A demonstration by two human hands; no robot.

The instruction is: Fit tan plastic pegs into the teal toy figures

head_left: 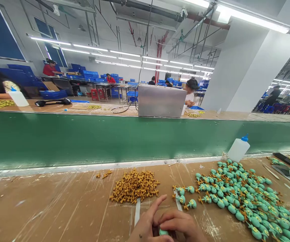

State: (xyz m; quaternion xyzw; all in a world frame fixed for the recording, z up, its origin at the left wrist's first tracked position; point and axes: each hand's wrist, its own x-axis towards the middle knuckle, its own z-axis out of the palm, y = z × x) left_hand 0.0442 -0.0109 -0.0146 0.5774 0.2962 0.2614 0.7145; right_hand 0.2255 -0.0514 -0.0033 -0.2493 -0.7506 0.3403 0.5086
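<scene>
At the bottom centre, my left hand point(146, 220) is closed around a small green figurine head point(163, 232), its index finger sticking out. The fingers of my right hand point(181, 223) pinch at the same piece from the right. Most of that piece is hidden by the fingers. Just beyond my hands lies a heap of small brown figurine bodies point(135, 185). To the right spreads a large pile of green-headed figurines point(251, 195) with brown bodies attached. Several more figurines point(181, 199) lie between the two piles.
A white squeeze bottle point(239, 149) with a blue tip stands behind the figurine pile. A green conveyor belt point(104, 137) crosses beyond my bench point(59, 205). On its far side are a metal box point(161, 101), another bottle point(19, 97) and several people at work.
</scene>
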